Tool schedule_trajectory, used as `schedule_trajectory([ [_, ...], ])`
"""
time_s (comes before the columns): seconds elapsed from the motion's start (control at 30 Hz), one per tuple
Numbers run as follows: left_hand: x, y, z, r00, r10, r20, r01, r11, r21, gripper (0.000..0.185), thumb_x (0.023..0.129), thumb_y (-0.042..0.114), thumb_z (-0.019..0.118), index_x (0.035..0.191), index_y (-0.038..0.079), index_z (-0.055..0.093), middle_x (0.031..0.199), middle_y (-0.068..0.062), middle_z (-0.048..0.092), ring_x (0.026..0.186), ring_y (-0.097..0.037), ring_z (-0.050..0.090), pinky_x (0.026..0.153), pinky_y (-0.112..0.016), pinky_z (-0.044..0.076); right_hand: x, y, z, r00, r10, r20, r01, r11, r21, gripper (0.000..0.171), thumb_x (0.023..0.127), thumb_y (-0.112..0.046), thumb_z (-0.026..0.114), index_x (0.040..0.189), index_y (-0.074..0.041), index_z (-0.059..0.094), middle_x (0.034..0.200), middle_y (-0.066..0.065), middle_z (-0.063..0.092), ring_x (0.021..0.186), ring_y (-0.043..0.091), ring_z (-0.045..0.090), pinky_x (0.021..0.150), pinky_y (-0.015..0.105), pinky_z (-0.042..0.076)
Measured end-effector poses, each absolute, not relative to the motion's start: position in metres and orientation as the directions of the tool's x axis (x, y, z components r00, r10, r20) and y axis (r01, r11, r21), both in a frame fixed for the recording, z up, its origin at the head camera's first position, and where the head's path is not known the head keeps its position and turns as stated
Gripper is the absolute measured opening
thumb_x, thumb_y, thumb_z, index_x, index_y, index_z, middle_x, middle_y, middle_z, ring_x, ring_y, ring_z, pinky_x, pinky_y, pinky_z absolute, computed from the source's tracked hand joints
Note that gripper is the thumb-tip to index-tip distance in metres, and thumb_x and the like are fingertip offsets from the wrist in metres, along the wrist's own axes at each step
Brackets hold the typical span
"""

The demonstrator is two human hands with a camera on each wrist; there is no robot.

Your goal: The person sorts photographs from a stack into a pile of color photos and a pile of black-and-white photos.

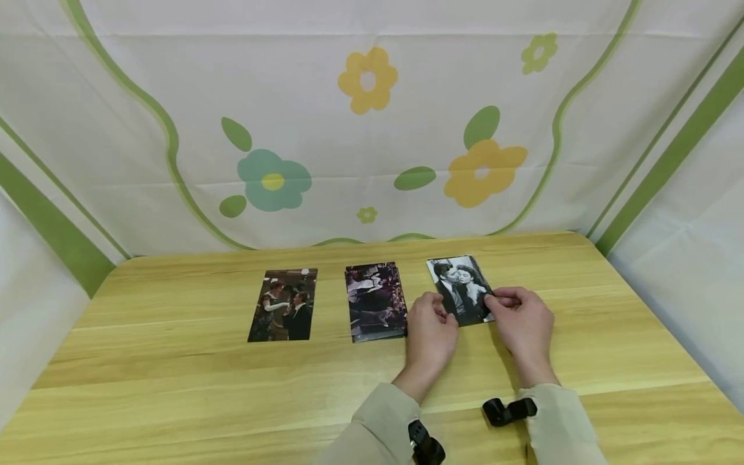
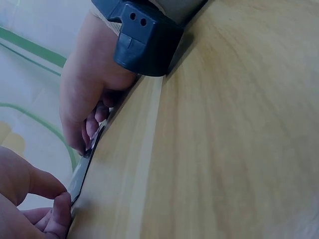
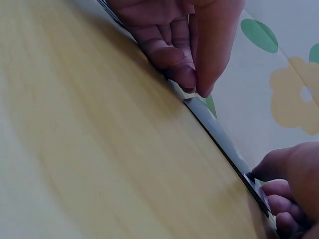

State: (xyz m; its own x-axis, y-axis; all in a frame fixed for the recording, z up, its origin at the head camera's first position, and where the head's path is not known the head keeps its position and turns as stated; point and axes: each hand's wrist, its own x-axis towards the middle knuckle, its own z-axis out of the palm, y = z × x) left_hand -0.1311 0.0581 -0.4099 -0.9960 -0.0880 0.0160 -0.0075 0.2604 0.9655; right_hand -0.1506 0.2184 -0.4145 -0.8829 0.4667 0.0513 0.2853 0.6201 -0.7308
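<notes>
A small stack of photo cards (image 1: 463,287), a black-and-white picture of a couple on top, lies at the right of the row on the table. My right hand (image 1: 523,323) pinches its right edge, thumb on top and fingers curled at the side. At the left edge, my left hand (image 1: 432,332) has thumb and fingertips together at the near corner, gripping it. In the right wrist view the thin dark edge of the cards (image 3: 219,137) runs between my right hand (image 3: 299,184) and left hand (image 3: 182,45).
A second stack of photo cards (image 1: 376,300), dark purple on top, lies close beside my left hand. Farther left is another photo card (image 1: 283,305) showing two people. Behind the wooden table (image 1: 174,387) hangs a white cloth (image 1: 325,129) with flowers. Black wrist cameras (image 1: 509,411) sit on both sleeves.
</notes>
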Motion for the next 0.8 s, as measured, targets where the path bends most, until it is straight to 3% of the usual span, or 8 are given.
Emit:
schedule_trajectory([
  [0.37, -0.130, 0.055, -0.413, -0.997, -0.071, 0.035, 0.015, 0.255, 0.967, 0.030, 0.092, -0.007, 0.074, 0.121, -0.004, 0.071, 0.093, -0.006, 0.068, 0.078, -0.007, 0.058, 0.071, -0.021, 0.052, -0.151, 0.218, -0.417, -0.879, 0.473, 0.065, 0.284, 0.627, -0.726, 0.025, 0.096, -0.030, 0.079, 0.112, -0.010, 0.079, 0.098, 0.009, 0.078, 0.090, 0.023, 0.068, 0.080, 0.031, 0.046],
  [0.6, -0.130, 0.053, -0.415, -0.997, -0.066, 0.041, 0.026, 0.213, 0.977, 0.028, 0.094, -0.006, 0.073, 0.121, -0.002, 0.071, 0.093, -0.006, 0.068, 0.078, -0.005, 0.058, 0.073, -0.021, 0.053, -0.149, 0.215, -0.412, -0.865, 0.497, 0.060, 0.274, 0.570, -0.775, 0.030, 0.099, -0.030, 0.076, 0.120, -0.010, 0.078, 0.106, 0.008, 0.076, 0.089, 0.017, 0.065, 0.071, 0.019, 0.046],
  [0.8, -0.128, 0.046, -0.410, -0.991, -0.130, 0.042, 0.029, 0.099, 0.995, 0.026, 0.092, -0.007, 0.073, 0.118, -0.001, 0.074, 0.093, -0.005, 0.070, 0.078, -0.002, 0.061, 0.072, -0.019, 0.056, -0.146, 0.207, -0.394, -0.839, 0.542, 0.050, 0.241, 0.453, -0.858, 0.033, 0.098, -0.037, 0.077, 0.125, -0.018, 0.077, 0.102, -0.011, 0.069, 0.091, 0.006, 0.058, 0.072, 0.018, 0.047],
])
